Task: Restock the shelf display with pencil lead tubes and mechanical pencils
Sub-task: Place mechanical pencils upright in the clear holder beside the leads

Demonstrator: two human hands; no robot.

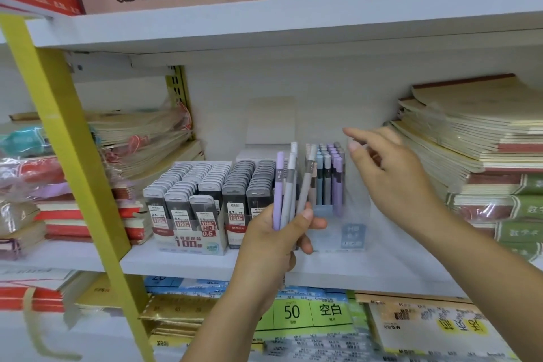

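Left hand (279,232) grips a bundle of mechanical pencils (286,188); right hand (390,173), fingers relaxed and holding nothing, hovers above the clear pencil display box (338,232).

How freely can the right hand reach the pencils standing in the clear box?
Probably freely: the right hand is open and empty beside the standing pencils, whose tops are exposed. The left hand, gripping a bunch of pencils, sits lower, not between them.

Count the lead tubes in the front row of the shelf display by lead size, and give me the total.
0.5 lead tubes: 3
0.7 lead tubes: 2 showing; the left hand and its mechanical pencils may hide more
Total: 5 showing
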